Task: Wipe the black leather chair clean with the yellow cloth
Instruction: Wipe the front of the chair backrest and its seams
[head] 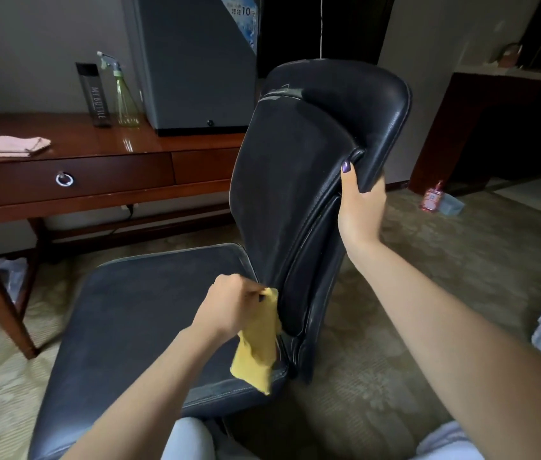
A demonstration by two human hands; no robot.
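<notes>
chair (299,180) turned side-on, backrest running upright, seat low to its left | left hand (229,305) nearer the seam, fingers bunched round the yellow cloth (257,346), pressing it where backrest meets seat | right hand (360,207) clamped round the backrest's rear edge higher up, steadying it

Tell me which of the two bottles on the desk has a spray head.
The pale green see-through bottle, standing between the dark bottle and the grey cabinet. The dark one has only a flat cap.
</notes>
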